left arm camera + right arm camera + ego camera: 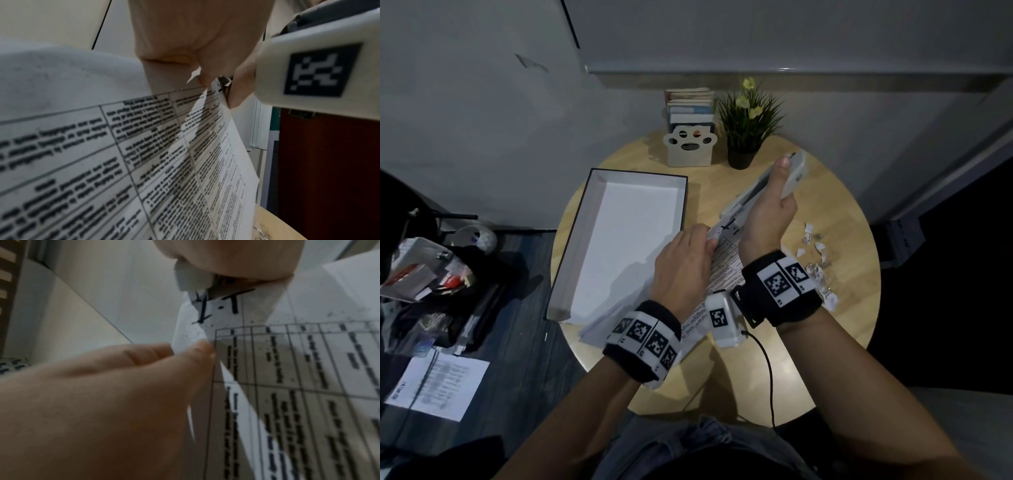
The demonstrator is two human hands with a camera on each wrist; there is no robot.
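My right hand [779, 186] grips a long white stapler [795, 173], thumb on top, held tilted above the round wooden table [842, 308]. The stapler's front end [193, 279] sits at the top corner of a stack of printed sheets [722, 270] with tables of text [287, 369]. My left hand [707, 236] pinches that same corner of the sheets [123, 162] between thumb and fingers [238, 91], just below the stapler's mouth. The sheets hang down from the corner toward the table's near edge.
An open white box with dark walls [571, 274] lies on the table's left half. A paw-shaped book holder [690, 147] and a potted plant [746, 126] stand at the back. Torn paper scraps [815, 260] lie at the right. Clutter and a printed sheet [438, 387] lie on the floor.
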